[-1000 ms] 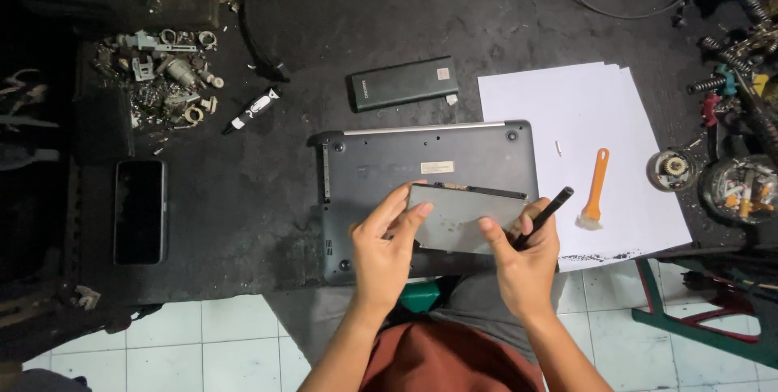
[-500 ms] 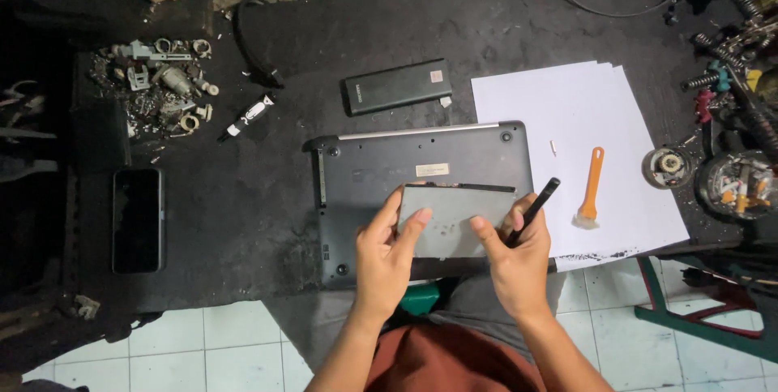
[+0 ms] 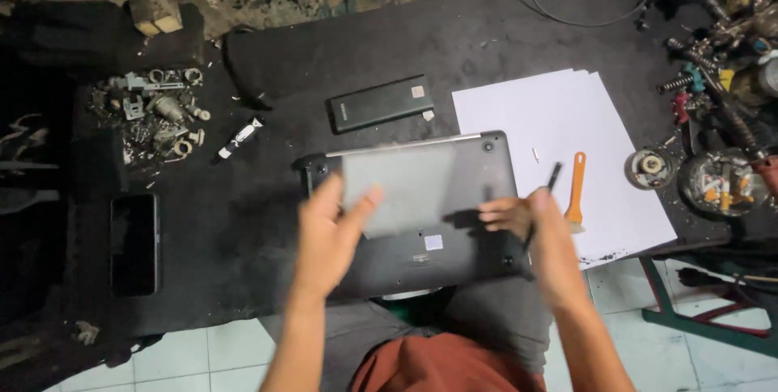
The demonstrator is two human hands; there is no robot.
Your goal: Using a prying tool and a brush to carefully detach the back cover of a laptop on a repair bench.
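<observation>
Left hand [image 3: 328,234]: grips grey panel [image 3: 397,189], lifted over laptop [image 3: 454,238].
Right hand [image 3: 539,226]: grips black pen [image 3: 545,197], fingertips on laptop.

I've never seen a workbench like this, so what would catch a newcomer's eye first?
Most striking is the grey laptop lying upside down at the bench's near edge, with the left hand lifting a flat grey panel above it. The right hand holds a thin black tool beside white paper sheets bearing an orange pry tool.
</observation>
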